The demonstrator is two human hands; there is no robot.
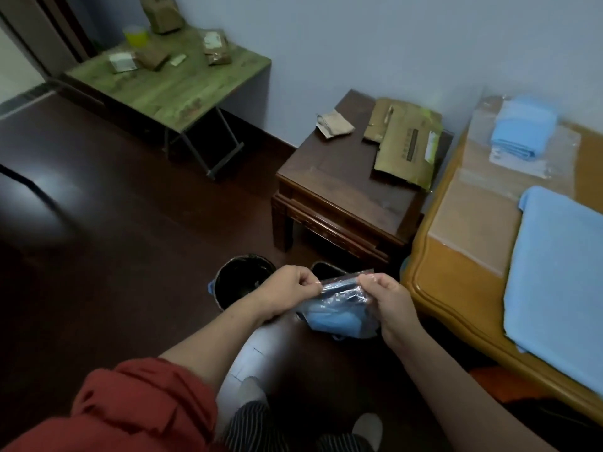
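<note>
A clear plastic bag (342,309) with a folded blue cloth inside hangs between my hands, low in the middle of the head view. My left hand (290,293) pinches the bag's top edge at its left end. My right hand (388,305) pinches the same edge at its right end, fingers curled over the plastic. The bag hangs above the dark floor, just in front of a black-lined bin (228,282).
A yellow wooden table (456,288) at the right carries a flat blue cloth (561,288), a folded blue cloth (522,128) and plastic wrapping. A dark side table (332,190) holds brown envelopes. A green folding table (176,89) stands at the back left.
</note>
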